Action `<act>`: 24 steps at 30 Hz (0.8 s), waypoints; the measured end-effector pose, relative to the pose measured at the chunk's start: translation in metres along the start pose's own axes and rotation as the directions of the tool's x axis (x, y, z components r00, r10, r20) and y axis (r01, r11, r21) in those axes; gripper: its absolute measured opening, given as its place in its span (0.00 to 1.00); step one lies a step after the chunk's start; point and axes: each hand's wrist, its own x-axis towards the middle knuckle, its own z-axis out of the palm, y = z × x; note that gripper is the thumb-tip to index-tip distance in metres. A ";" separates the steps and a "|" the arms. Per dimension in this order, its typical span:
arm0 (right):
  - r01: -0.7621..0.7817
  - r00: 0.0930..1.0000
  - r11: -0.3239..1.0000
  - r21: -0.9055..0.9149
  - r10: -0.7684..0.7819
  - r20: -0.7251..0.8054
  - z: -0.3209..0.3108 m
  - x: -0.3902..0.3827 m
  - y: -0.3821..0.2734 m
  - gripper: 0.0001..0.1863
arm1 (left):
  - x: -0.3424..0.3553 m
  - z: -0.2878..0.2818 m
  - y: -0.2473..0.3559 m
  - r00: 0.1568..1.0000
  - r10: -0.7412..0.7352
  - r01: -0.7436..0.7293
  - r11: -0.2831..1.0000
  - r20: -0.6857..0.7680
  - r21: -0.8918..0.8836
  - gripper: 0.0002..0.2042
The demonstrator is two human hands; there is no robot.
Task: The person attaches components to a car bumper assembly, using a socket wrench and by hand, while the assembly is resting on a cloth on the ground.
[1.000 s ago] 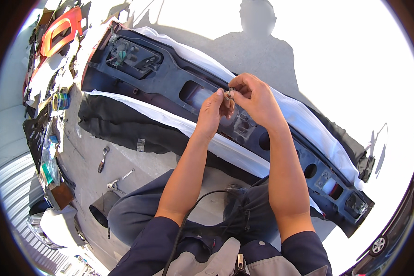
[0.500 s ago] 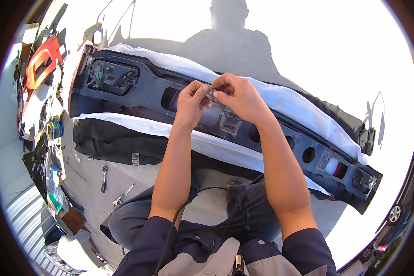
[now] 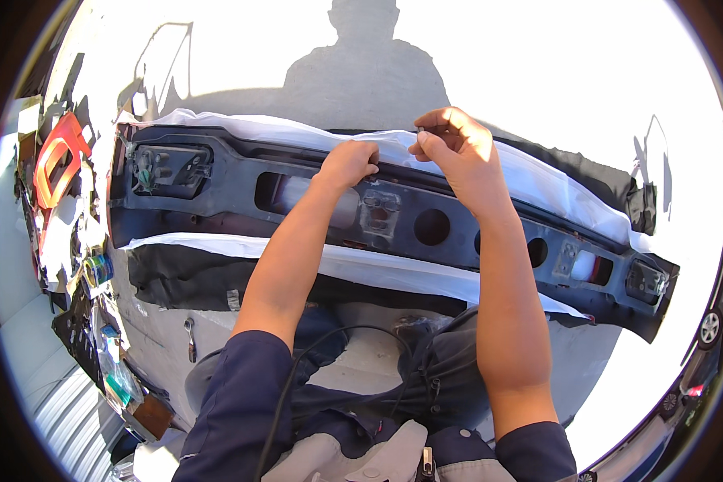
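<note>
Right hand (image 3: pixel 455 146) pinches small dark piece (image 3: pixel 420 129); left hand (image 3: pixel 349 165) curls over long, dark-grey moulded panel (image 3: pixel 405 231), grip indeterminable. Apparent step: part handling; next move requires steady pinch.

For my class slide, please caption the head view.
Left hand over a long dark panel; right hand pinching a small piece.

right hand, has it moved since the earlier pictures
Yes, the right hand has moved rightward along the panel, from left of the leftmost round hole to right of it.
</note>
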 end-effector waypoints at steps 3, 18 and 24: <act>-0.037 0.997 0.962 0.271 0.054 -0.056 -0.009 0.006 0.009 0.08 | 0.002 -0.003 -0.005 0.999 0.023 -0.020 0.995 0.030 -0.101 0.09; -0.119 0.959 0.849 -0.516 0.233 0.162 0.055 0.049 0.191 0.16 | -0.019 0.026 -0.015 0.971 -0.095 0.004 0.924 -0.218 -0.383 0.19; -0.231 0.912 0.917 -0.324 0.321 0.257 0.062 0.059 0.202 0.19 | -0.027 0.024 -0.013 0.949 -0.028 -0.060 0.962 -0.313 -0.268 0.20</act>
